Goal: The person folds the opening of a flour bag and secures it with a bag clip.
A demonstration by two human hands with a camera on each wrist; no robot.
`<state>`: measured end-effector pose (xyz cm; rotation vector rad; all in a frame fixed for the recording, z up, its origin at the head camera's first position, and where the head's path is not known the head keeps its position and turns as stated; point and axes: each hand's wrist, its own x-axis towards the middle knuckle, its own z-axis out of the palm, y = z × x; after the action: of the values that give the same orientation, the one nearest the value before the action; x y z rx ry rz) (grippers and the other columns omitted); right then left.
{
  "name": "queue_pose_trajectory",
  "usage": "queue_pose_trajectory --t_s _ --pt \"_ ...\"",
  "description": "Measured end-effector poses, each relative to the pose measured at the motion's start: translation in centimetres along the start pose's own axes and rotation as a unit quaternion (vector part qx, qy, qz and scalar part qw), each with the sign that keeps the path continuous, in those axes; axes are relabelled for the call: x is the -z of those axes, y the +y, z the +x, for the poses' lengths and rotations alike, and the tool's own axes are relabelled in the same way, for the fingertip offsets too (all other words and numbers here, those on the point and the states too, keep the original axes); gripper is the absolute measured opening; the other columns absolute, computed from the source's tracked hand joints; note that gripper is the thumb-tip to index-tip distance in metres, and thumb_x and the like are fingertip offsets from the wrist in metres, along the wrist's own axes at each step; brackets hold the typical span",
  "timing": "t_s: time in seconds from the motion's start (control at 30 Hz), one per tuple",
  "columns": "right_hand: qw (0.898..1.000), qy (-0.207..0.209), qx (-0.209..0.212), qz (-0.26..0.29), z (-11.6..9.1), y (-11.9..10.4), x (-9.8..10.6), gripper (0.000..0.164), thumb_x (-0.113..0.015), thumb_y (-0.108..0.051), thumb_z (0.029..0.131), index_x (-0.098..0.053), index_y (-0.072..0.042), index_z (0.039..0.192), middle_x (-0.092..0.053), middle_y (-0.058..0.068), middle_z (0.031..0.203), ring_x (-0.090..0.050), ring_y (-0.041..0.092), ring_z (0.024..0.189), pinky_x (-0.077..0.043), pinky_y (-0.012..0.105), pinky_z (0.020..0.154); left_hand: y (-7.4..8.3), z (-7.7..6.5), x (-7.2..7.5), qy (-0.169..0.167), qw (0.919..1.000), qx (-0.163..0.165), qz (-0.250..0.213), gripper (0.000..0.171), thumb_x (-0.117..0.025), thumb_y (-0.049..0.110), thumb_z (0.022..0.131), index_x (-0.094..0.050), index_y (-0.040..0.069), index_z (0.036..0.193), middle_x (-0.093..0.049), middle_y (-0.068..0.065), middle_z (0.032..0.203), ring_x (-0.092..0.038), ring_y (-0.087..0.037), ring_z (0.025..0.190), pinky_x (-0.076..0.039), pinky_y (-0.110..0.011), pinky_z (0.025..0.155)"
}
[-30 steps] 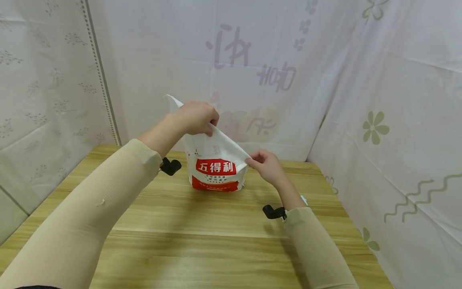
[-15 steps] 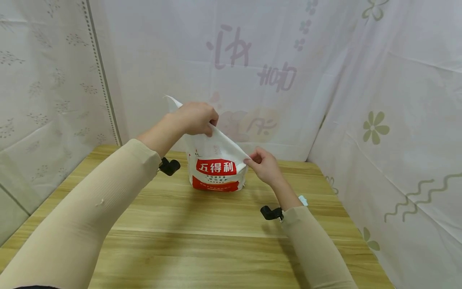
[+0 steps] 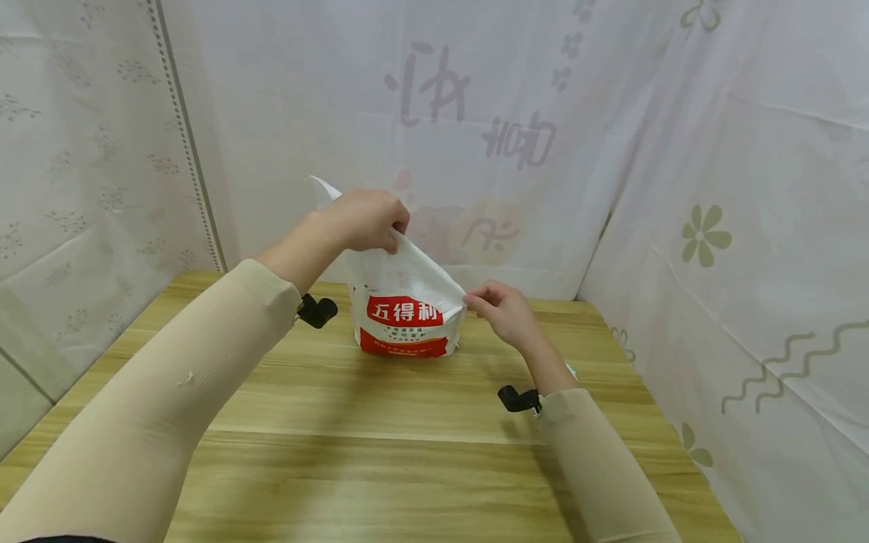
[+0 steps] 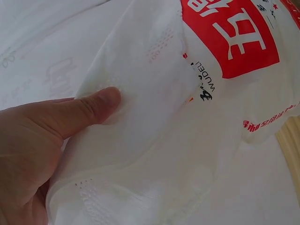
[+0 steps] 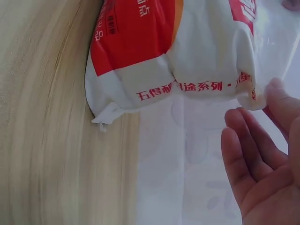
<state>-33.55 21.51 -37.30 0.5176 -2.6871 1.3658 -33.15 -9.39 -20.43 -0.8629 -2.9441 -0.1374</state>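
Note:
A white bag with red panels and Chinese lettering, marked WUDELI [image 3: 400,324], stands upright on the wooden table. Its upper part is pulled up into a slanting flap. The left hand [image 3: 370,219] grips the top edge of the bag, its thumb pressed on the near face in the left wrist view. Lower down, the right hand [image 3: 505,313] pinches the bag's right corner between thumb and index finger. Its other fingers [image 5: 243,145] are apart from the bag in the right wrist view. What is inside the bag is hidden.
The wooden table [image 3: 326,467] extends toward the person. Patterned white curtains [image 3: 305,98] hang behind it and on both sides. A small pale blue item [image 3: 572,371] shows partly behind the right wrist. Black wrist cameras [image 3: 519,398] sit on both wrists.
The right hand shifts very slightly while keeping its pinch on the bag's corner. The left hand and the bag stay nearly still. The whole head view tilts a little.

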Motion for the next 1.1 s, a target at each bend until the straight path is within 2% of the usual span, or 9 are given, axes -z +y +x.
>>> queue_pose_trajectory --t_s 0.23,0.5,0.6,0.67,0.83,0.93,1.1 --pt "1.000 0.002 -0.009 -0.021 0.2 -0.9 -0.3 0.018 -0.076 -0.029 0.105 -0.075 -0.011 0.104 -0.079 0.016 0.110 -0.068 0.036 0.098 -0.051 0.035 0.078 -0.2 -0.1 0.0 -0.002 1.0000 0.004 0.004 0.006 -0.078 0.014 0.097 -0.075 0.011 0.101 -0.075 -0.007 0.106 -0.063 -0.028 0.099 -0.057 -0.044 0.092" --pt "0.999 0.017 0.022 -0.032 0.2 -1.2 -0.9 0.015 -0.075 -0.021 0.105 -0.067 -0.010 0.100 -0.072 0.011 0.090 -0.059 0.019 0.078 -0.049 0.030 0.067 -0.2 -0.1 -0.1 0.002 1.0000 0.000 0.004 0.007 -0.078 0.013 0.096 -0.075 0.011 0.102 -0.076 -0.007 0.108 -0.064 -0.028 0.100 -0.057 -0.046 0.094" --pt "0.999 0.025 0.028 -0.034 0.2 -1.4 -1.0 0.014 -0.075 -0.019 0.105 -0.067 -0.009 0.101 -0.070 0.008 0.089 -0.061 0.019 0.079 -0.050 0.029 0.066 -0.3 -0.1 -0.1 0.004 1.0000 -0.001 0.004 0.007 -0.078 0.013 0.096 -0.076 0.011 0.103 -0.076 -0.008 0.109 -0.065 -0.029 0.101 -0.058 -0.046 0.094" --pt "0.999 0.025 0.023 -0.031 0.2 -1.4 -1.1 0.013 -0.075 -0.020 0.105 -0.068 -0.009 0.107 -0.071 0.010 0.093 -0.065 0.021 0.082 -0.052 0.029 0.069 -0.2 -0.1 -0.2 0.004 1.0000 -0.001 0.002 0.008 -0.078 0.013 0.096 -0.076 0.011 0.103 -0.076 -0.008 0.109 -0.065 -0.029 0.101 -0.058 -0.046 0.094" --pt "0.999 0.014 0.004 -0.034 0.4 -1.4 -1.0 0.025 -0.074 -0.026 0.106 -0.076 -0.013 0.128 -0.076 0.014 0.115 -0.072 0.028 0.099 -0.060 0.034 0.081 -0.3 -0.1 -0.3 0.004 1.0000 -0.002 -0.001 0.007 -0.077 0.014 0.097 -0.075 0.011 0.103 -0.076 -0.008 0.109 -0.065 -0.028 0.100 -0.060 -0.045 0.091" --pt "0.999 0.015 0.001 -0.051 0.5 -1.7 -1.0 0.024 -0.074 -0.028 0.107 -0.079 -0.013 0.125 -0.077 0.013 0.118 -0.072 0.029 0.103 -0.059 0.036 0.083 -0.4 -0.1 -0.2 0.005 1.0000 0.001 -0.004 0.006 -0.078 0.014 0.097 -0.075 0.011 0.102 -0.076 -0.008 0.108 -0.066 -0.028 0.099 -0.060 -0.044 0.090" --pt "0.998 0.020 -0.005 -0.057 0.9 -2.1 -1.1 0.017 -0.072 -0.025 0.108 -0.075 -0.009 0.115 -0.077 0.012 0.103 -0.066 0.026 0.090 -0.052 0.035 0.074 -0.4 0.0 -0.3 0.007 1.0000 0.001 -0.005 0.006 -0.078 0.013 0.098 -0.075 0.010 0.103 -0.076 -0.009 0.108 -0.066 -0.028 0.100 -0.061 -0.044 0.090"
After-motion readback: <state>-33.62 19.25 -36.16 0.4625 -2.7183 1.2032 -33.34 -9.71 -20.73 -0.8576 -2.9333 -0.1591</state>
